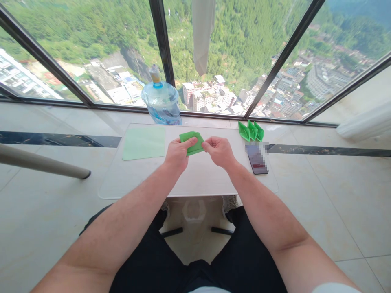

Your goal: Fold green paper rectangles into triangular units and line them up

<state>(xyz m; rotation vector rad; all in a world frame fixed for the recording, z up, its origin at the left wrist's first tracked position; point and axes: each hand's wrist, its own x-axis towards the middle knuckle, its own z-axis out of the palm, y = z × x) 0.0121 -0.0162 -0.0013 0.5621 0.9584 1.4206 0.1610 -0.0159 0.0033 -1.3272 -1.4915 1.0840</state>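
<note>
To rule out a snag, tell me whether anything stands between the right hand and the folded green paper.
Nothing visible does. The right hand has its fingertips at the right edge of the folded green paper; the left hand holds its left side. The phone lies farther right, out of the way.

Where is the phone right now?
In the head view, the phone lies on the right side of the table, just below the folded green pieces and to the right of the right hand.
</note>
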